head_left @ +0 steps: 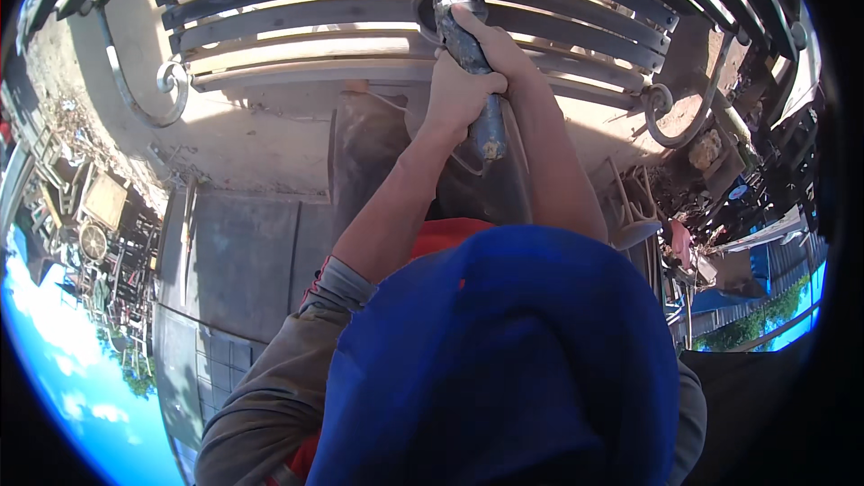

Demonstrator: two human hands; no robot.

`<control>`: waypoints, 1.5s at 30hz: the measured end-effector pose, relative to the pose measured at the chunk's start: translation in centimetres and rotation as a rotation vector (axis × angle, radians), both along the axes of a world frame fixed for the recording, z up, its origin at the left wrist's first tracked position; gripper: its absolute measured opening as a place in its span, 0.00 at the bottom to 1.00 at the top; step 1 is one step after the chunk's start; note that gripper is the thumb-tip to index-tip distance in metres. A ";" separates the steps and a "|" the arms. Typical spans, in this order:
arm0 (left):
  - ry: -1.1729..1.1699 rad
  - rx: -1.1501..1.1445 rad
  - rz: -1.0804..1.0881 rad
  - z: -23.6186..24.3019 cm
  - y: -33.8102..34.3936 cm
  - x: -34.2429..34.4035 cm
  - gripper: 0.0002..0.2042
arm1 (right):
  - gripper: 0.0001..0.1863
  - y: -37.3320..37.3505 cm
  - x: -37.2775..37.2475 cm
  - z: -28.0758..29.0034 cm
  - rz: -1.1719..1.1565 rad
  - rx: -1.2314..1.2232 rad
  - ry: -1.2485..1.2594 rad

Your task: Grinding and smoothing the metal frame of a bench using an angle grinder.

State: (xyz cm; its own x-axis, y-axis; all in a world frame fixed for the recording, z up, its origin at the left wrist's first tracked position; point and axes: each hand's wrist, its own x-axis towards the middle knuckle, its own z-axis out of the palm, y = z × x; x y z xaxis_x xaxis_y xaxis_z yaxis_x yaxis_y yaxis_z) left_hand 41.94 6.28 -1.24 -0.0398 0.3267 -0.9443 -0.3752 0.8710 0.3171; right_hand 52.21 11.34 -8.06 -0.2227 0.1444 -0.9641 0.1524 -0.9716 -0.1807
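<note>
Both hands grip a worn, dark blue-grey angle grinder [487, 126]. My left hand [454, 90] is closed around the middle of its body. My right hand [493, 45] is closed higher up, near the silver head and round guard. The grinder's head is at the dark metal slats [360, 13] of a bench-like frame with curled scroll arms [126, 81] at either side; whether the disc touches a slat I cannot tell. A cable shows below the tool, between my forearms.
Dark metal sheets [225, 252] lie at the left beside a pale ground [252, 144]. Piled scrap frames [103, 252] fill the left edge. At the right are a rock [706, 149], a pink cloth [679, 243] and clutter. A large blue cloth [504, 351] covers the lower middle.
</note>
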 end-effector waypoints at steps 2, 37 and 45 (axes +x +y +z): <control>-0.010 -0.003 0.026 0.5 0.6 3.8 0.27 | 0.34 0.3 3.8 0.3 -0.047 0.004 -0.013; 0.227 0.061 0.056 -1.0 -4.5 -10.7 0.28 | 0.37 -3.6 -12.7 -2.6 0.103 0.077 0.182; 0.463 0.078 0.060 -2.2 -9.7 -26.2 0.30 | 0.30 -6.8 -30.9 -4.4 0.332 0.236 0.351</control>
State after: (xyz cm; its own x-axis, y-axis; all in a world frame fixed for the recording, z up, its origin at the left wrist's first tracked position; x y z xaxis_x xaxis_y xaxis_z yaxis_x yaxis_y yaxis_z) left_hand 15.72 -3.40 -3.40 -0.4717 0.3804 -0.7955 -0.2279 0.8189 0.5267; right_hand 21.35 4.59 -12.46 -0.5965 0.2155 -0.7732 0.3355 -0.8082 -0.4840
